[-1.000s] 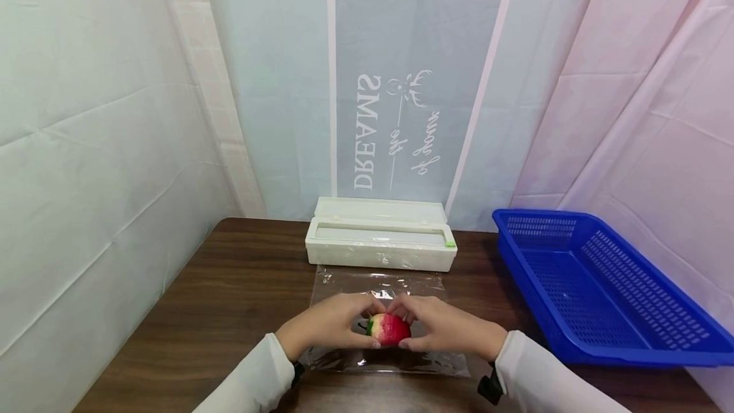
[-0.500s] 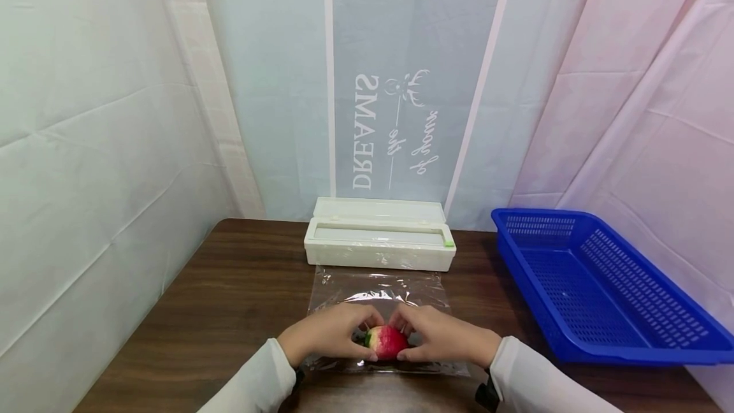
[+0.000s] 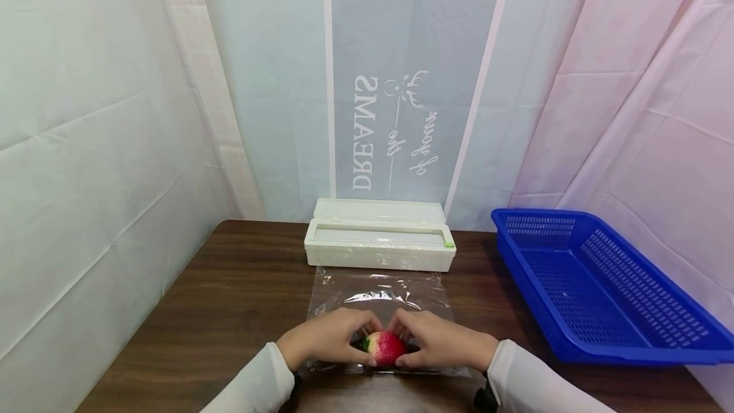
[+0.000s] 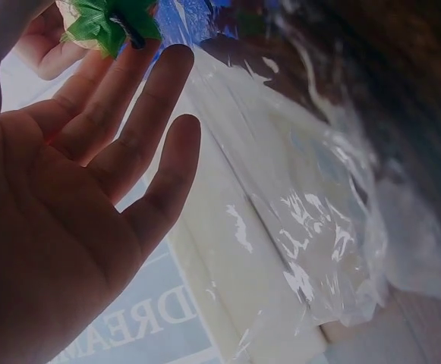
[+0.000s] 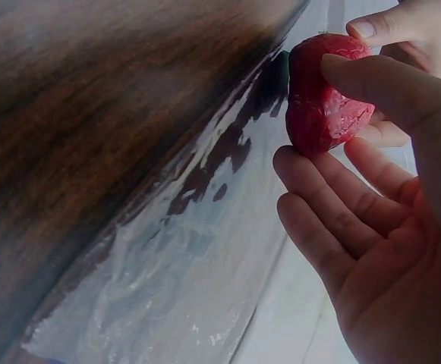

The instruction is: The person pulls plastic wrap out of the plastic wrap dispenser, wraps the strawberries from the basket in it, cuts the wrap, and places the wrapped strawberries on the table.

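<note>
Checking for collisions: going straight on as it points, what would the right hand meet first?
Beyond the red fruit it holds, the right hand would probably meet the left hand; depth is unclear.

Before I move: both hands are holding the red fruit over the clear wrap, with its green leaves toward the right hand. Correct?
One thing is off: the green leaves point toward the left hand, as the left wrist view shows. It and the right hand do hold the red fruit over the clear wrap.

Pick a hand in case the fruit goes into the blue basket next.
Right hand, probably: it grips the red end of the strawberry-like fruit, and the blue basket stands on its side. The left hand would reach across.
</note>
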Demonstrator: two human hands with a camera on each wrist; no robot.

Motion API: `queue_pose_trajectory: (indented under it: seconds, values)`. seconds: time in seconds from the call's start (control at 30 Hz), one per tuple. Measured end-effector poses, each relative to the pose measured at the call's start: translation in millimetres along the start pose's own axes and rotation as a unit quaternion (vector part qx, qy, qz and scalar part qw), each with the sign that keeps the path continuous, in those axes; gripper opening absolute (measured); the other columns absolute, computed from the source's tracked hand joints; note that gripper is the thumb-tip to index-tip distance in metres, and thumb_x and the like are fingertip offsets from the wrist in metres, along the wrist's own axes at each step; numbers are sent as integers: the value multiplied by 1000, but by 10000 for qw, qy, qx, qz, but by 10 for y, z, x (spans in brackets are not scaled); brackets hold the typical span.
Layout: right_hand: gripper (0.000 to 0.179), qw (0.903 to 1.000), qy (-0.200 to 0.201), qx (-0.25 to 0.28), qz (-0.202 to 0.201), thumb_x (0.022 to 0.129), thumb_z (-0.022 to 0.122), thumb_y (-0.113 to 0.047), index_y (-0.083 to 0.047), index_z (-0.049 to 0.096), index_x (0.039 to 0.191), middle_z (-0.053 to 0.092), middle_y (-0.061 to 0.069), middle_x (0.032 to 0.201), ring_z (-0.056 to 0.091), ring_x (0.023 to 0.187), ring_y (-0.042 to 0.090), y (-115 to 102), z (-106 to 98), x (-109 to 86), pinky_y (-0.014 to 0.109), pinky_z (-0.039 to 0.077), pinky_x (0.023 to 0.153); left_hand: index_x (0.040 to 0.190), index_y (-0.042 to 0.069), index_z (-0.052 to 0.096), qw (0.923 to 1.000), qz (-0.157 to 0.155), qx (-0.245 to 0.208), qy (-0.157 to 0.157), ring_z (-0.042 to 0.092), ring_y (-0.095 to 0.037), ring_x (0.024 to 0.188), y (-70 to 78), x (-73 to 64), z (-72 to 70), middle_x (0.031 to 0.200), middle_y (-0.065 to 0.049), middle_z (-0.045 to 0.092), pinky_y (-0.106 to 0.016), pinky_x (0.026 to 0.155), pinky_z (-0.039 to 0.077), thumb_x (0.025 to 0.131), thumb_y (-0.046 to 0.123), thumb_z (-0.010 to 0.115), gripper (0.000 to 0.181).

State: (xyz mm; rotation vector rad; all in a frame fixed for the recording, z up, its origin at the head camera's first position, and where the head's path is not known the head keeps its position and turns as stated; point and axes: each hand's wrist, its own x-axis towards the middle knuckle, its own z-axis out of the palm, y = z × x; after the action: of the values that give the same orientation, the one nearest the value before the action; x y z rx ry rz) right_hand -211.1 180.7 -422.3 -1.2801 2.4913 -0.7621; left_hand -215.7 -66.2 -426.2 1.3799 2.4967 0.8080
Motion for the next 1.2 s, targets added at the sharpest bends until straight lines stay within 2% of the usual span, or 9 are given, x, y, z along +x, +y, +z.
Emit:
queue_pose_trajectory:
  seconds: [0.3, 0.5, 0.8, 0.93, 1.03, 1.2]
  values:
    - [40, 10000, -50, -46, -43, 84, 66, -39, -20, 48, 114, 61, -8, 104, 55, 88, -1, 29, 15, 2, 23, 53, 74, 113, 17, 57, 10000, -2, 32, -25, 55, 3, 89, -11, -1, 6, 104, 10, 63, -22, 77, 52, 82, 42, 68, 41]
    - [47, 9998, -115, 55, -130, 85, 67, -38, -20, 46, 122, 61, -7, 103, 55, 91, 1, 29, 25, 1, 26, 53, 77, 116, 16, 56, 10000, 24, 67, -13, 55, 1, 91, -38, -28, 27, 108, 8, 63, -21, 79, 52, 83, 46, 66, 46]
    - [50, 9997, -116, 202, 70, 84, 67, -42, -22, 45, 124, 61, -8, 105, 56, 93, 4, 36, 3, -41, 29, 53, 79, 117, 13, 56, 9998, 98, 106, 123, 56, -1, 92, -48, -87, -1, 110, 6, 63, -22, 80, 51, 82, 42, 68, 46]
    - [48, 9998, 142, -96, 66, 81, 70, -42, -17, 50, 117, 61, -6, 96, 56, 84, 4, 62, -26, -106, 27, 53, 72, 118, 12, 56, 9992, -91, 328, 187, 55, -1, 85, -36, -154, -51, 101, 6, 63, -19, 73, 50, 80, 40, 72, 50]
    - [42, 9986, 301, -411, 124, 77, 72, -45, -17, 54, 103, 58, -7, 84, 52, 74, 3, 91, -32, -162, 22, 49, 62, 116, 12, 56, 9987, -344, 327, 210, 53, 1, 72, -28, -220, -87, 87, 9, 62, -17, 63, 47, 77, 39, 74, 50]
    - [37, 9920, 463, -1173, -3, 72, 71, -57, -26, 55, 84, 50, -14, 75, 43, 70, -1, 130, -1, -248, 17, 42, 60, 96, 14, 55, 9983, -579, 30, 53, 49, 4, 57, -24, -311, -103, 70, 14, 57, -15, 53, 44, 76, 35, 76, 36]
